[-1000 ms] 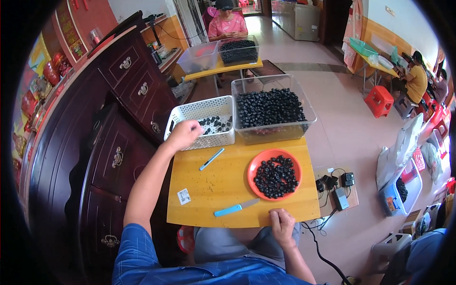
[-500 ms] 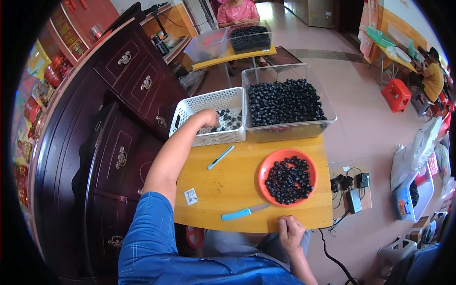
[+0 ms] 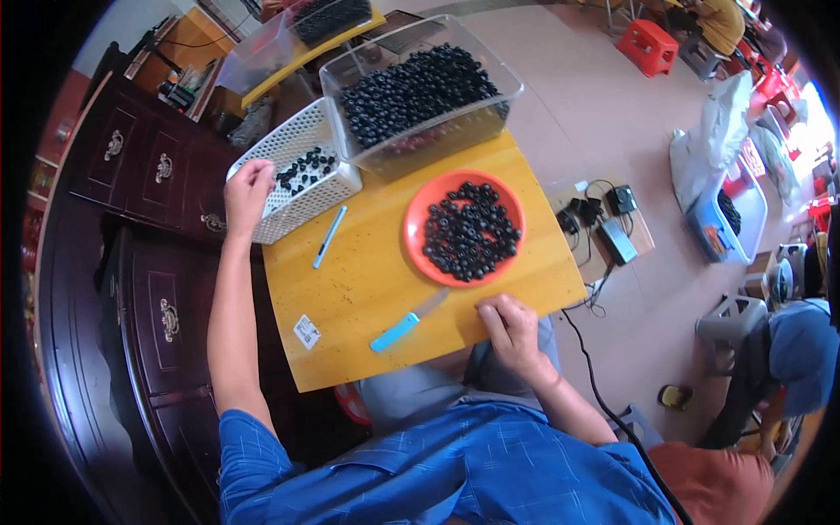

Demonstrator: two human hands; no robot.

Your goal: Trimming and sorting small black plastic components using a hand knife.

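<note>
My left hand [image 3: 250, 197] is over the left end of a white perforated basket [image 3: 309, 203], its fingertips pinched together; whether anything is between them is hidden. Small dark lumps [image 3: 306, 170] lie scattered in the basket. At the table's near edge rests my right hand [image 3: 514, 334], fingers curled in, contents out of sight. Beyond it, an orange-red plate [image 3: 415, 229] bears many small, glossy black round pieces [image 3: 472, 232], some with ring-like centres. Near my right hand lies a knife [image 3: 398, 332] with a turquoise handle. A slim light-blue pen-like tool [image 3: 329, 237] lies beside the basket.
A clear plastic bin [image 3: 420, 144] heaped with black round pieces stands right of the basket. A white label [image 3: 306, 332] lies on the yellow table [image 3: 350, 367]. Dark wooden drawers [image 3: 166, 324] border the left; power adapters [image 3: 619, 241] and cables are at right.
My left hand has come up out of the basket's middle to its left end, uncovering the dark lumps. My right hand stays at the table edge. The view has shifted and turned.
</note>
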